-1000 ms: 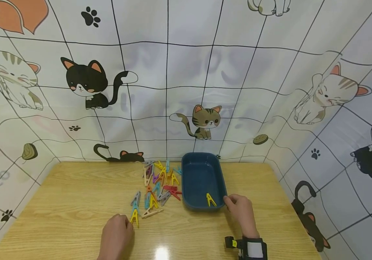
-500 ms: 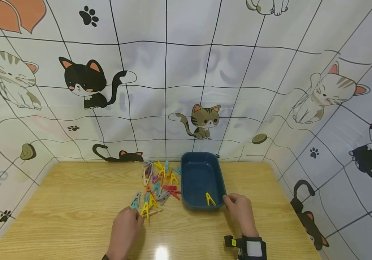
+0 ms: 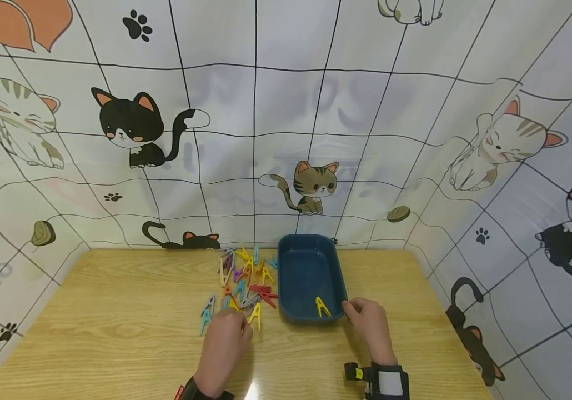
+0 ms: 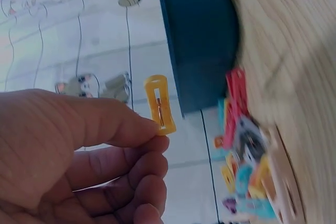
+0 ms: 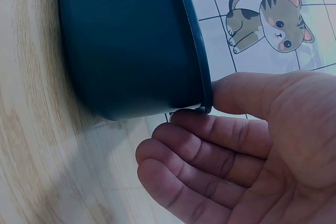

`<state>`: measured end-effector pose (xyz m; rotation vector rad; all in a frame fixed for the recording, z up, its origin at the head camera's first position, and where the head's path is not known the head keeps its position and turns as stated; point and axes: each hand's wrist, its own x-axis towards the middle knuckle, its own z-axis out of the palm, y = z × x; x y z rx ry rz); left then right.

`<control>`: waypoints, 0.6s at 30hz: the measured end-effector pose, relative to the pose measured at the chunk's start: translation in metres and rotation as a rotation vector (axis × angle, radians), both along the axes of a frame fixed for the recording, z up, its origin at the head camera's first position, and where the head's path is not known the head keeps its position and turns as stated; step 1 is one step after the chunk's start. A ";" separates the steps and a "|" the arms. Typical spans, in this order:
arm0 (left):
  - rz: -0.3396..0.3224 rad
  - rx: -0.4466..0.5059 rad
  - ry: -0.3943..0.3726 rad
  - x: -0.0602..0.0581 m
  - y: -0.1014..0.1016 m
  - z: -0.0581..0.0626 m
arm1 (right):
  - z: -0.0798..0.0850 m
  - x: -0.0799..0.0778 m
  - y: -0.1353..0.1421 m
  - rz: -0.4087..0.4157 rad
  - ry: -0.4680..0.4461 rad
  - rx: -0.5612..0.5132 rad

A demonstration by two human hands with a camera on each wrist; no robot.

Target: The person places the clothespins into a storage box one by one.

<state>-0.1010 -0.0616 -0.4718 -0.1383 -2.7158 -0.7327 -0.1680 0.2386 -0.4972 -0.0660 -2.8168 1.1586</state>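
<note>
My left hand (image 3: 226,339) pinches a yellow clothespin (image 4: 160,103) between thumb and index finger, raised above the table in front of the pile. The other fingers curl under it in the left wrist view. At the near right corner of a dark blue plastic bin (image 3: 306,266), my right hand (image 3: 368,325) grips the rim, thumb on one side and index finger on the other. Inside the bin, toward its near end, lies one more yellow clothespin (image 3: 322,306). A pile of clothespins (image 3: 246,275) in several colours spreads left of the bin, its near edge partly hidden by my left hand.
The wooden table (image 3: 116,311) ends at a white wall covering (image 3: 286,111) with cat drawings, which also rises on both sides. A blue and grey clothespin pair (image 3: 207,314) lies at the pile's left edge. A strapped device (image 3: 388,380) sits on my right wrist.
My left hand has lifted the yellow clothespin off the near left of the pile and carried it right, toward the bin. The right hand stays on the bin's rim.
</note>
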 end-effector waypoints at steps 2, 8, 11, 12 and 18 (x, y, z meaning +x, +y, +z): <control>-0.017 0.001 -0.004 -0.002 0.007 0.001 | 0.000 0.000 0.000 0.001 0.002 0.003; -0.060 0.027 -0.004 -0.010 0.026 0.001 | -0.002 -0.001 0.001 0.003 0.009 0.006; -0.074 0.034 0.015 -0.014 0.034 0.001 | -0.002 -0.001 0.001 0.004 0.011 0.008; -0.080 0.039 0.023 -0.015 0.037 0.002 | -0.002 -0.001 0.001 0.004 0.011 0.009; -0.115 0.057 0.047 -0.023 0.052 0.000 | -0.002 -0.001 0.001 0.004 0.014 0.009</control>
